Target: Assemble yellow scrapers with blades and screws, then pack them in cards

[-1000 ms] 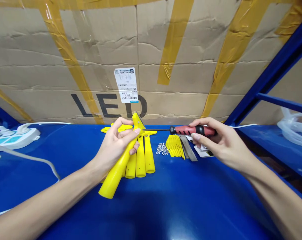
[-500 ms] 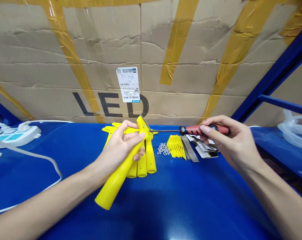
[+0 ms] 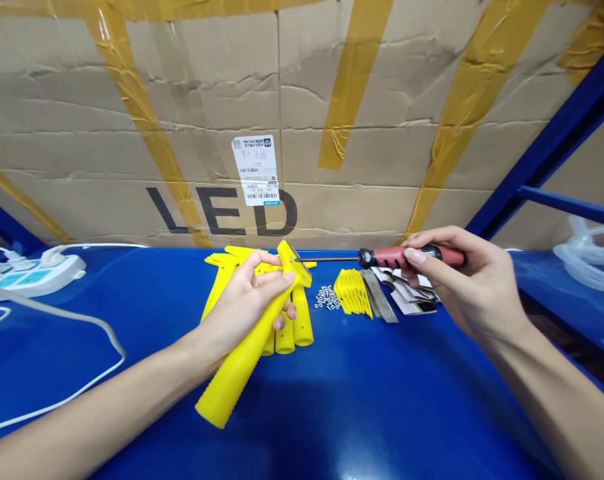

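Scraper (image 3: pixel 237 371): yellow, ribbed, tilted; your left hand (image 3: pixel 245 297) grips it.
Screwdriver (image 3: pixel 386 257): right of scraper, clasped by your right hand (image 3: pixel 469 277).

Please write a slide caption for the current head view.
Left hand holding a yellow tool, right hand holding a red-and-black screwdriver, its shaft reaching the tool's head.

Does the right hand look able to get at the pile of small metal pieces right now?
Probably not without freeing its fingers: the right hand is holding the screwdriver. The pile of small metal pieces itself looks uncovered.
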The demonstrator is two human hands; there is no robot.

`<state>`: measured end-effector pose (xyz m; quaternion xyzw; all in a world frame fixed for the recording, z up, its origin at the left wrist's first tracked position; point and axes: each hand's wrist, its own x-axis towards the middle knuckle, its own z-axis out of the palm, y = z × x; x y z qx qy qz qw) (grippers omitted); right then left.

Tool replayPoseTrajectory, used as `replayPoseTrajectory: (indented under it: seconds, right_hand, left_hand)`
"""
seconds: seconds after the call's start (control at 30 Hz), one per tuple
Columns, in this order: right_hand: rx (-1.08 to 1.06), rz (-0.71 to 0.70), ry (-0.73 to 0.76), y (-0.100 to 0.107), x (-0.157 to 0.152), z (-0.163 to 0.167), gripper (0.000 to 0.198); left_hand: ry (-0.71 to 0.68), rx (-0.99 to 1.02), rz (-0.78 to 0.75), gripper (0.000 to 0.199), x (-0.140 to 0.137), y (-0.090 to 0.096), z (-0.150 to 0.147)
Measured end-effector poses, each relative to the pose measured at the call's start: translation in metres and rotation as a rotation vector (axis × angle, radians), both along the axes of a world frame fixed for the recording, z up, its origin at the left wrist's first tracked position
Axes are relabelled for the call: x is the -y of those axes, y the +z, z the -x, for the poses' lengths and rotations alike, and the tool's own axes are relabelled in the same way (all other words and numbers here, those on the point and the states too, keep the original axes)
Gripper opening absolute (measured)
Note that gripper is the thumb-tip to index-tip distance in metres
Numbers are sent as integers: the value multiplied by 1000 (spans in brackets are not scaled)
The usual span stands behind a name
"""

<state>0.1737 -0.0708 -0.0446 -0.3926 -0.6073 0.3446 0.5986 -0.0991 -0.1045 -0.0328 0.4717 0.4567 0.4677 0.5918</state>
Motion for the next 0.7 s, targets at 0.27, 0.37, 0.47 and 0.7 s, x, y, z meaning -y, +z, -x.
replayPoseTrajectory:
  seconds: [0.27, 0.37, 0.47, 0.7]
  right_hand:
    - [77, -26, -45, -2, 0, -1, 19]
    - [77, -41, -36, -2, -1, -1, 18]
    - [83, -57, -23, -2, -1, -1, 18]
    - [153, -120, -53, -3, -1, -1, 17]
  left_hand:
    - [3, 19, 5, 44, 2, 6, -3]
    - [12, 53, 38, 44, 3, 7, -2]
    - [14, 77, 78, 40, 1, 3, 1]
    - [-16, 95, 90, 38, -3, -2, 5]
